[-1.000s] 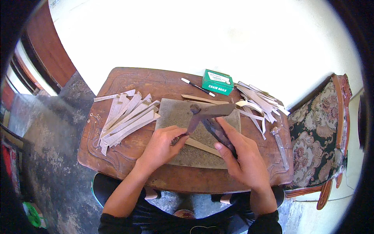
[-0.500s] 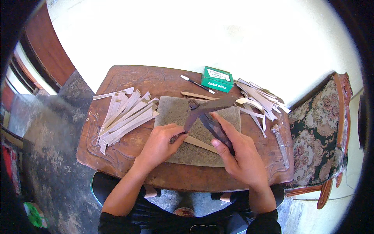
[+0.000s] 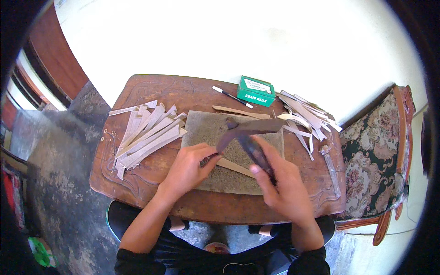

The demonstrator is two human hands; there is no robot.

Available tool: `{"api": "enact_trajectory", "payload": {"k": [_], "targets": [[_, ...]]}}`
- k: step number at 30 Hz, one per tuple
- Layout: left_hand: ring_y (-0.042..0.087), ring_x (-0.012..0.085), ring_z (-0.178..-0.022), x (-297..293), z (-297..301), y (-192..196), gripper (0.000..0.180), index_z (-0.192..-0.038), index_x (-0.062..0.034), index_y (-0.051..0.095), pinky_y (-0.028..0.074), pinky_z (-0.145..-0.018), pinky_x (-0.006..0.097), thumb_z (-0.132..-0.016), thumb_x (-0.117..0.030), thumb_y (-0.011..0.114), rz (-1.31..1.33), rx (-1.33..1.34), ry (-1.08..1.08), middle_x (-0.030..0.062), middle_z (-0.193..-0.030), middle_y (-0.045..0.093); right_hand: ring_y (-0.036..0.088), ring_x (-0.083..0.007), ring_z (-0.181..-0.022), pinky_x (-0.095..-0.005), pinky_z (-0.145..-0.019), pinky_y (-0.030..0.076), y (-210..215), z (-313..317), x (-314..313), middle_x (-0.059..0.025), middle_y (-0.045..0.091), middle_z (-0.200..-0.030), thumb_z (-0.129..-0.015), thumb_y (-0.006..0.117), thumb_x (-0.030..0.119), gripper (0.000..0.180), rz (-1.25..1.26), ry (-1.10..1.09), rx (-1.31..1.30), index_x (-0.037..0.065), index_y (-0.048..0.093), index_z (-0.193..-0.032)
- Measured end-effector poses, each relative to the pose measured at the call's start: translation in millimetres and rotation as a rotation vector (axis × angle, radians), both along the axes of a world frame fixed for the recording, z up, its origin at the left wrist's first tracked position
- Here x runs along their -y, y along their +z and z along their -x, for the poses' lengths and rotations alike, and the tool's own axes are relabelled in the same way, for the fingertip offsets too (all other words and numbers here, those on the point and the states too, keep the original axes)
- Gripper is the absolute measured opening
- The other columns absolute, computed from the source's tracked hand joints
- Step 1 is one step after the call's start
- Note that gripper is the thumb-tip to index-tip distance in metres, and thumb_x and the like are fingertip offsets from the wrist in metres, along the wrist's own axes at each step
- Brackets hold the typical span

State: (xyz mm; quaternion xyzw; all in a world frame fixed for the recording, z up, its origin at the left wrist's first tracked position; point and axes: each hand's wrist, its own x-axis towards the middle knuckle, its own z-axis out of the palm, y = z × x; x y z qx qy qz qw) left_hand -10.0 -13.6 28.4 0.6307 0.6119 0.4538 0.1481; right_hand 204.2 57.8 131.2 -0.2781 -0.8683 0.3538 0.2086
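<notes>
My right hand (image 3: 286,183) is wrapped round the dark handle of a hammer (image 3: 259,127). The hammer's long brown head is slightly blurred, and one end of it comes down at the fingertips of my left hand (image 3: 189,167). Those fingers are pinched at the end of a narrow pale strip (image 3: 236,167). Something dark shows between them, too small to name. The strip lies slanting across a flat grey-brown slab (image 3: 197,133), and its other end reaches toward my right hand.
Similar pale strips (image 3: 153,137) are piled on the carved wooden table (image 3: 151,87) at left; more strips (image 3: 307,112) lie at far right. A green box (image 3: 255,91), a marker (image 3: 231,96), a loose strip (image 3: 240,112) and a clear slender object (image 3: 331,172) surround the slab. A floral chair (image 3: 371,156) stands right.
The hammer head has tilted and shifted slightly with my right hand, its far end now a little lower. My left hand stays in place on the strip.
</notes>
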Motion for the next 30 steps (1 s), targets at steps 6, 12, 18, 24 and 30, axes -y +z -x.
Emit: {"api": "enact_trajectory", "payload": {"k": [6,12,18,24,30], "targets": [[0.072,0.0335,-0.079,2.4,0.4,-0.4,0.015,-0.100,-0.0005,0.074,0.056,-0.067,0.037,-0.087,-0.005,0.074,-0.045,-0.002,0.024,0.0165,-0.091,0.072,0.065,-0.0257,-0.068,-0.0373,-0.067,0.051,-22.5,0.2,-9.1,-0.0152,0.062,-0.087,-0.104,0.059,0.022,0.033,0.360,-0.167,-0.043,0.001,0.053,-0.128],[0.074,0.0222,-0.080,-0.1,0.7,-4.1,0.014,-0.103,0.0011,0.073,0.057,-0.072,0.033,-0.090,-0.005,0.072,0.053,0.137,0.056,0.0142,-0.090,0.074,0.055,-0.0132,-0.061,-0.0383,-0.076,0.058,-96.8,33.9,-22.7,0.0009,0.045,-0.074,-0.108,0.051,0.035,0.035,0.981,-0.308,-0.623,0.004,0.053,-0.125],[0.067,0.0095,-0.087,-1.8,10.3,-16.5,0.011,-0.103,0.0038,0.070,0.054,-0.080,0.028,-0.095,-0.003,0.069,0.216,0.396,0.108,0.0069,-0.094,0.074,0.060,-0.0152,-0.068,-0.0447,-0.091,0.058,-119.9,37.2,-24.1,-0.0005,0.048,-0.075,-0.109,0.049,0.032,0.035,0.932,-0.301,-0.565,0.001,0.052,-0.124],[0.068,0.0099,-0.089,-1.2,-0.8,-10.5,0.009,-0.101,0.0040,0.070,0.054,-0.081,0.027,-0.096,-0.003,0.068,0.175,0.390,0.100,0.0066,-0.097,0.074,0.060,-0.0152,-0.071,-0.0381,-0.088,0.058,-127.4,34.3,-25.9,-0.0025,0.050,-0.077,-0.110,0.048,0.030,0.035,0.913,-0.241,-0.569,-0.003,0.052,-0.122],[0.068,0.0105,-0.085,-0.5,-2.6,-4.3,0.010,-0.100,0.0038,0.070,0.054,-0.077,0.028,-0.094,-0.004,0.070,0.160,0.284,0.112,0.0091,-0.094,0.075,0.059,-0.0144,-0.071,-0.0371,-0.088,0.058,-126.1,34.8,-26.9,-0.0025,0.050,-0.077,-0.110,0.048,0.029,0.035,0.922,-0.228,-0.577,-0.003,0.052,-0.122]]}}
